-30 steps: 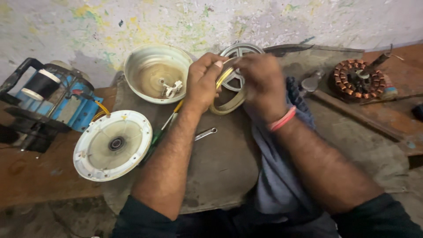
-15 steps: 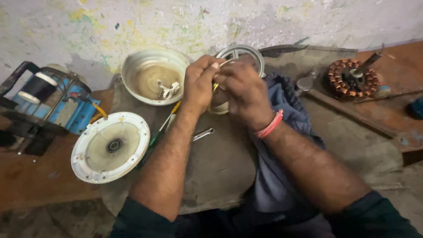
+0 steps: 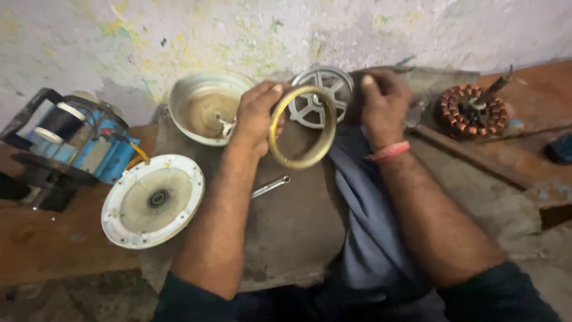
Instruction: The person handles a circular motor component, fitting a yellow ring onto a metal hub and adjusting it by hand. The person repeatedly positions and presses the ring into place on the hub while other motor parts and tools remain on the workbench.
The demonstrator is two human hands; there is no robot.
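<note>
One brass ring (image 3: 301, 126) in left hand's (image 3: 257, 113) clenched grip; right hand's (image 3: 381, 102) grip unclear.

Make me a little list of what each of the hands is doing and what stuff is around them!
left hand: holds up a brass-coloured ring
right hand: rests on blue cloth beside a spoked metal wheel
near left: metal bowl cover, white round cover, small spanner
far left: blue machine
far right: copper-wound stator

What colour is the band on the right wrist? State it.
The wristband is pinkish-red, seen in the head view, just below the right hand.
</note>
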